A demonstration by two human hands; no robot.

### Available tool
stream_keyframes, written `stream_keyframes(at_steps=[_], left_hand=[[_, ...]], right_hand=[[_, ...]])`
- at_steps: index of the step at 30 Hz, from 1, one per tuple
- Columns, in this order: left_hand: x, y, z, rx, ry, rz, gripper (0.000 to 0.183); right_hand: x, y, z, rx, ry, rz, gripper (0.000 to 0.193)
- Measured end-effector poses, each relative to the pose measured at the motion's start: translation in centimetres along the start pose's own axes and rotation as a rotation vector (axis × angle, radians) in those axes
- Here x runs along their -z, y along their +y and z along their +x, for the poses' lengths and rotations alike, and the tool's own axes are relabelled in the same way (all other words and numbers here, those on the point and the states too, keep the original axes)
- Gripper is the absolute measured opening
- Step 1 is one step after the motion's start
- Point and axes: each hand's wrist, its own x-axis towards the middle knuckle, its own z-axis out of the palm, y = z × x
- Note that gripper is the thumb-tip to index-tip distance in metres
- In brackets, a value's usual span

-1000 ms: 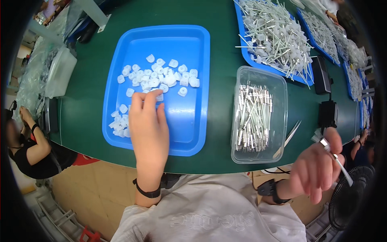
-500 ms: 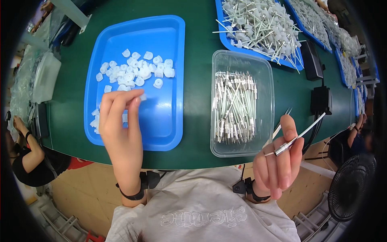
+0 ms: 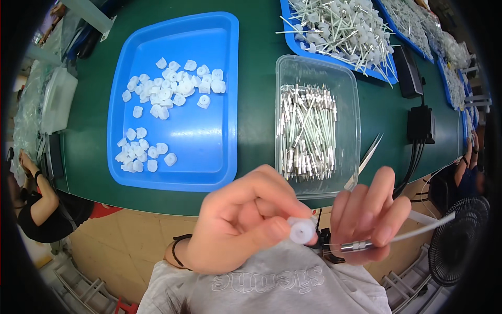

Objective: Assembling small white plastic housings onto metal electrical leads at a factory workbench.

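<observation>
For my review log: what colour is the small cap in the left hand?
Translucent white; the cap in the left hand shows best in the head view.

An assembly workshop, it seems: a green bench (image 3: 256, 104) carries several blue trays (image 3: 204, 152) of small parts (image 3: 168, 90) and a clear box (image 3: 346, 99) of rods (image 3: 308, 136) in bulk, with other people (image 3: 43, 206) to left and right and a black fan (image 3: 456, 243) nearby.

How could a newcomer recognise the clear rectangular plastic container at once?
On the green table lies a blue rectangular plastic tray of small white plastic pieces. Right of it stands the clear rectangular plastic container, holding thin pale rods with silvery metal parts. Unlike this tray and the blue plastic tray behind, its walls are see-through.
</observation>
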Motion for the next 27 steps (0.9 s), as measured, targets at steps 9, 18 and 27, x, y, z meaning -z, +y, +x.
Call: stream_keyframes(at_steps=[9, 18, 27], left_hand=[[-0.1, 0.1, -0.1, 0.061, -0.051, -0.14, 0.028], [0.7, -0.1, -0.3, 0.031, -0.146, -0.172, 0.022], [1.3, 0.0, -0.4, 0.043, -0.236, -0.238, 0.028]], right_hand=[[0.1, -1.1, -0.4, 0.107, -0.222, -0.383, 0.03], [-0.2, -2.6, -0.2, 0.034, -0.403, -0.742, 0.033], [-1.0, -3.8, -0.4, -0.037, -0.408, -0.867, 0.032]])
